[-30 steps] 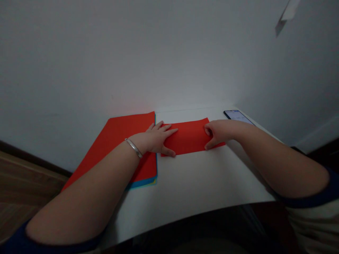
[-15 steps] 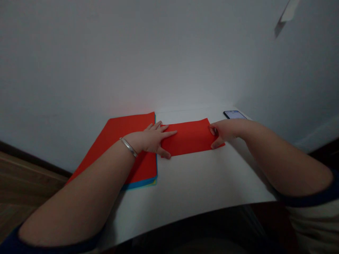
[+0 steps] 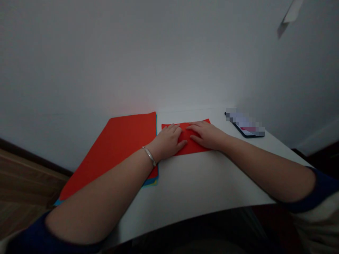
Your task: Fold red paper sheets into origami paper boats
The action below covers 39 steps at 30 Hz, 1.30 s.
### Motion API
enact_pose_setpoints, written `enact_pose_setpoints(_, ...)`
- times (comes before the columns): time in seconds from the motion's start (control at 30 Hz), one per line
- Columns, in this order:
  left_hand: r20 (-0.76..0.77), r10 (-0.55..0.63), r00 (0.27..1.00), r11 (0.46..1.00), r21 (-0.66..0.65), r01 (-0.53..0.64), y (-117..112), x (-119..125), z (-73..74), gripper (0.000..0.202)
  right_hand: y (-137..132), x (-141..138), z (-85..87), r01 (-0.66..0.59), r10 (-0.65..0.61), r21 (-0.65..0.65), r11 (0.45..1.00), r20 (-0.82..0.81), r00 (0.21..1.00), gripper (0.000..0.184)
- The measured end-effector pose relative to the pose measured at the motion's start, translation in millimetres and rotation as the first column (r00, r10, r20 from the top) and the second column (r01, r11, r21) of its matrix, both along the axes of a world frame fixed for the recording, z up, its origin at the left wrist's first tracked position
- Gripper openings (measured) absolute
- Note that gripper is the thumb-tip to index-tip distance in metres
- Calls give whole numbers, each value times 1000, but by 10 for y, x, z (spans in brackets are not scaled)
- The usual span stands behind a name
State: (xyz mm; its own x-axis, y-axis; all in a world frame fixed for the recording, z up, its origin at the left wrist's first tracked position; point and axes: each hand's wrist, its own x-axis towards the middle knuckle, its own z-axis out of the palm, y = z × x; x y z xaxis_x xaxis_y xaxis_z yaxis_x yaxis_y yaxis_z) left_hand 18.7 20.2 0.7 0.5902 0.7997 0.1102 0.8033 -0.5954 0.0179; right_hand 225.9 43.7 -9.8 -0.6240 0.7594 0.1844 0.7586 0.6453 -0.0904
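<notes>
A red sheet of paper [image 3: 188, 147], small and oblong, lies flat on the white table. Across its left part rests my left hand [image 3: 171, 139], palm down with fingers stretched out and a silver bracelet at the wrist. My right hand [image 3: 206, 135] lies on the right part, fingers spread and pointing toward the left hand. Both hands touch the paper's upper face and cover much of it. Just left of it is a stack of large coloured sheets [image 3: 127, 137], red on top with blue and yellow edges showing beneath.
A phone [image 3: 246, 125] with a partly blurred screen lies at the table's back right. The white table [image 3: 203, 180] meets a pale wall [image 3: 169, 56] behind. Wooden furniture [image 3: 26, 190] stands at the far left.
My left hand has slid right, further onto the red paper. My right hand has let go of the paper's right end and moved left, now flat on it, which uncovers more of the phone.
</notes>
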Motion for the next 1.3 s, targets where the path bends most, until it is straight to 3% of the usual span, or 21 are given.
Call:
enact_pose_setpoints(0.13, -50, -2, 999, 1000, -1, 2, 0, -26, 9, 63, -17, 7, -26, -1, 1, 7, 1000, 8, 1000, 60)
enact_pose_setpoints(0.33, 3, -57, 998, 998, -12, 57, 51, -24, 22, 51, 45, 4, -59, 31, -31, 9, 999, 7, 999, 61)
enact_pose_setpoints(0.53, -8, 1, 1000, 993, -122, -2, 52, -15, -2, 68, 149, 41, -102, -15, 11, -73, 997, -50, 999, 66)
enact_pose_setpoints(0.87, -159, 6, 987, 978, -204, -39, 56, -91, 25, 83, 201, 252, 16, 35, -29, -278, 960, 26, 999, 99)
enact_pose_setpoints(1.3, -239, 62, 969, 944, -302, -135, 194, -308, 45, 94, 256, 538, 114, 67, -22, -311, 948, 145, 989, 101)
